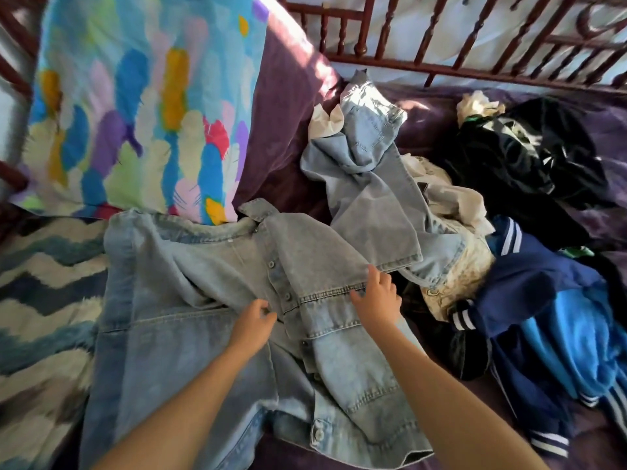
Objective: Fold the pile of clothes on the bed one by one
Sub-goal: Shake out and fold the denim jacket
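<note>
As left hand (252, 322) pinches, jacket (190, 300) bunches

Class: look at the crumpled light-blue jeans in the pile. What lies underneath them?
White cloth pokes out at the upper left of the jeans and cream garments at their right, so they lie on other clothes. What those pieces are is covered.

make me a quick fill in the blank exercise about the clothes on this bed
1. The left hand and the right hand both touch a buttoned shirt made of ____.
2. The feather-patterned pillow stands to the ____ of the jeans.
3. The navy jacket on the right has cuffs striped in ____.
Missing words: denim; left; white.
</note>
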Demonstrator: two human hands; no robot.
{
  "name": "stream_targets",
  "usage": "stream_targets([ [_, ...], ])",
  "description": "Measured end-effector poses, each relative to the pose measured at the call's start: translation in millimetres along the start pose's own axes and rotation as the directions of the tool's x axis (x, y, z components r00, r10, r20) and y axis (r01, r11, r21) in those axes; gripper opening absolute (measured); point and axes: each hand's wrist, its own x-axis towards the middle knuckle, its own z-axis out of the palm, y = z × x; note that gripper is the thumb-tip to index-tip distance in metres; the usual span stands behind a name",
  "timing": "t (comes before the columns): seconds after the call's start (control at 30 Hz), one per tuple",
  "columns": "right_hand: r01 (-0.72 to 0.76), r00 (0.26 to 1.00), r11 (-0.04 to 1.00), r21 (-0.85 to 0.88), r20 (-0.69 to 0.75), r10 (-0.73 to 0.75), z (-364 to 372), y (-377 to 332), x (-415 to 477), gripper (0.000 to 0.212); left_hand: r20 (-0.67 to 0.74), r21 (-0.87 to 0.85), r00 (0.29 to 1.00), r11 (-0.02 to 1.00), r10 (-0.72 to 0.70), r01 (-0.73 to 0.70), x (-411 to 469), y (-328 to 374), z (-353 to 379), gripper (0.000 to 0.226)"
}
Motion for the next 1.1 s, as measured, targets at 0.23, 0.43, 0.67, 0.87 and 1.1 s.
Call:
stream_targets([
  [0.23,-0.001,1.000,0.999,-0.036,-0.005,0.001,10,8,13,0.064,0.009,-0.231,0.995,0.968,-0.095,0.094,64,37,5,0.052],
  [0.43,0.059,0.998,0.996,-0.062,-0.016,-0.060,16,5,8,0.058,0.193,-0.720,0.906,0.573,-0.376,0.391,77,60,12,0.019],
  [0.67,0.415,0.868,0.881,-0.227,-0.191,-0.458,25,5,-31,0.054,-0.465,-0.326,0.868,0.945,-0.175,0.016,-15,-20,-9,0.032],
  [0.87,0.479,0.840,0.774,-0.414,-0.040,-0.541,37,-11,-46,0.030,-0.263,-0.082,0.933,0.969,-0.247,0.233,-32,-67,-4,0.059],
  [1.1,0.258,0.962,0.960,0.109,0.060,-0.265,28,-75,11,0.034,-0.193,0.450,0.942,0.878,0.273,-0.163,20,-4,-27,0.069],
])
